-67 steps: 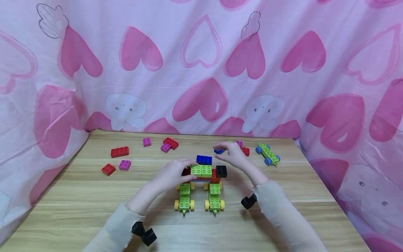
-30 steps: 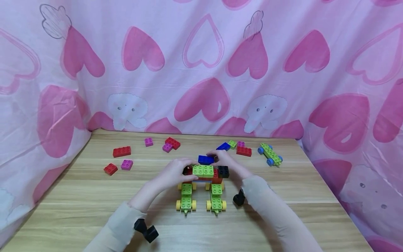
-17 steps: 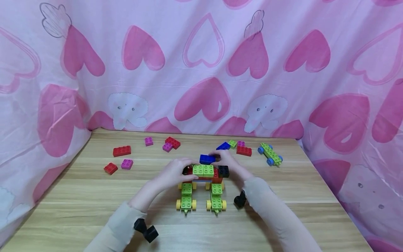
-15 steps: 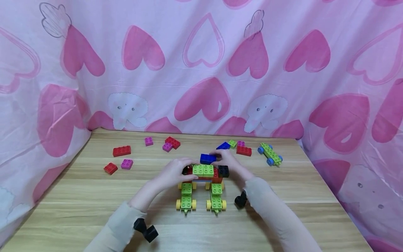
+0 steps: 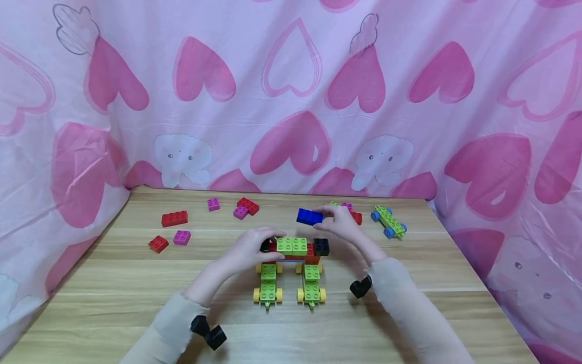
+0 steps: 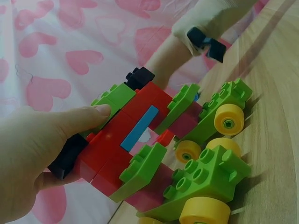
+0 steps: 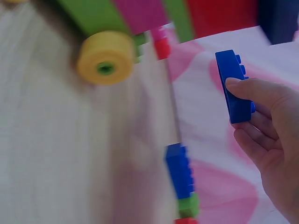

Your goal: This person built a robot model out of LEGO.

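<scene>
A toy-brick build (image 5: 292, 253) stands mid-table on two lime-green wheeled bases (image 5: 267, 290) with yellow wheels. Red bricks bridge them, topped by lime bricks (image 6: 112, 102), with a black brick (image 5: 321, 246) at the right end. My left hand (image 5: 254, 247) grips the build's left end, its thumb on the near side by the lime bricks; a second black brick (image 6: 67, 156) is within that grip. Behind and above the build, my right hand (image 5: 341, 222) pinches a blue brick (image 5: 310, 216) between thumb and fingers. The right wrist view shows that blue brick (image 7: 235, 88) apart from the build.
Loose red (image 5: 175, 218) and magenta bricks (image 5: 182, 237) lie at the back left. At the back right are a lime wheeled base (image 5: 387, 221) with blue wheels and a red brick (image 5: 357, 218). Another blue brick (image 7: 179, 170) lies there. A heart-patterned curtain (image 5: 291, 91) borders the table.
My right hand came in, took hold of the blue brick at the back of the build, and lifted it away, back and slightly right. The left hand keeps its grip.
</scene>
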Available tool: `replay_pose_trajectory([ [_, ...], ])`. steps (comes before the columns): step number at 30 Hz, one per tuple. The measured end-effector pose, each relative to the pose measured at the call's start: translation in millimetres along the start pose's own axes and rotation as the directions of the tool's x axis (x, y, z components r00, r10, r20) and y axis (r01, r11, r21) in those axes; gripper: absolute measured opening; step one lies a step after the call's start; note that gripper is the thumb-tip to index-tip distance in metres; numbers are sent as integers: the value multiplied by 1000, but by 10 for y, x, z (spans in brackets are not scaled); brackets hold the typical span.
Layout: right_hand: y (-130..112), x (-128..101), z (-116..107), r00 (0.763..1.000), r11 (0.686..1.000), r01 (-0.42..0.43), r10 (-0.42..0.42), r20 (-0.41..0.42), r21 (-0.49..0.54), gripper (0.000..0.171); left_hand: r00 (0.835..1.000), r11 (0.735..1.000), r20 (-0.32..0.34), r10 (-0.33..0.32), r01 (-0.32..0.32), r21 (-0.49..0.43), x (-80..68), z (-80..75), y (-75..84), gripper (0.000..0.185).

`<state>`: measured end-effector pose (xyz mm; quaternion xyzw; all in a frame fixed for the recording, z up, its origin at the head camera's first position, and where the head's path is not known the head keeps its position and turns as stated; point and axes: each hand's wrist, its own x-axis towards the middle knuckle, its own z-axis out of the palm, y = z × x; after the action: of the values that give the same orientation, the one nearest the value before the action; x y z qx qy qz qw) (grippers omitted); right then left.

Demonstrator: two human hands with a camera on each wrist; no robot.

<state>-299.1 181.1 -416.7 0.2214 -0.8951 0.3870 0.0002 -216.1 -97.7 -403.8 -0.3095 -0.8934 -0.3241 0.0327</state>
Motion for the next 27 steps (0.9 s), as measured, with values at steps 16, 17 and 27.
replay_pose_trajectory([
  [16, -602, -249, -137, 966, 966, 255, -256, -22, -30, 41, 997, 997, -71, 24, -29, -77, -29, -125, -96, 55],
  [17, -626, -257, -127, 962, 962, 271, -272, -18, -29, 41, 997, 996, -72, 26, -32, -78, -29, -133, -99, 57],
  [27, -755, -335, -38, 946, 946, 323, -322, 47, -21, 41, 998, 993, -62, 31, -39, -116, -32, -153, -83, 66],
])
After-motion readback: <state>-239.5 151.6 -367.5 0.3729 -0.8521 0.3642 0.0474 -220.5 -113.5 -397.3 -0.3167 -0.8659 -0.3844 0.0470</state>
